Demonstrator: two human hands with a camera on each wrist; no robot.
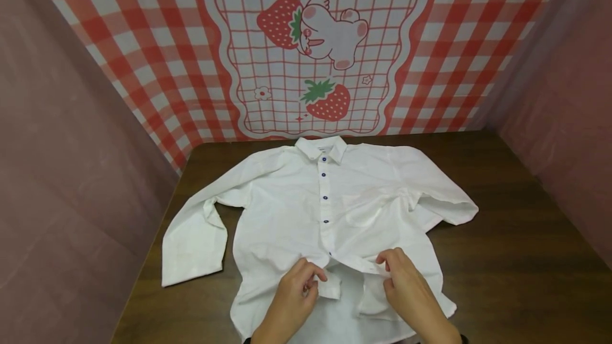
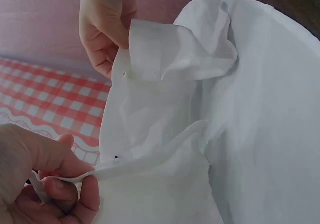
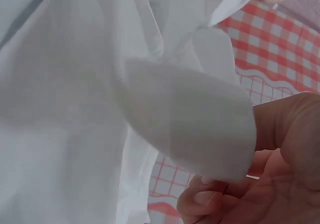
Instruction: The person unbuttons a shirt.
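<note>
A white long-sleeved shirt [image 1: 282,211] lies front up on the table, its collar [image 1: 321,148] toward the back wall. Several dark blue buttons run down its middle, and below them the two fronts spread apart. My left hand [image 1: 294,291] pinches one front edge near the hem, the cloth between thumb and fingers [image 2: 67,176]. Opposite, my right hand [image 1: 406,285] holds the other front edge, lifted, with a small buttonhole [image 2: 125,74] beside its fingers. In the right wrist view, a raised flap of cloth [image 3: 200,119] partly covers my right fingertips.
Dark brown wooden table [image 1: 516,259] shows on both sides of the shirt. One sleeve [image 1: 193,243] bends down at the left; the other sleeve [image 1: 449,203] folds under at the right. Behind hangs a red checked cloth [image 1: 143,57] with strawberries, between pink side curtains [image 1: 62,174].
</note>
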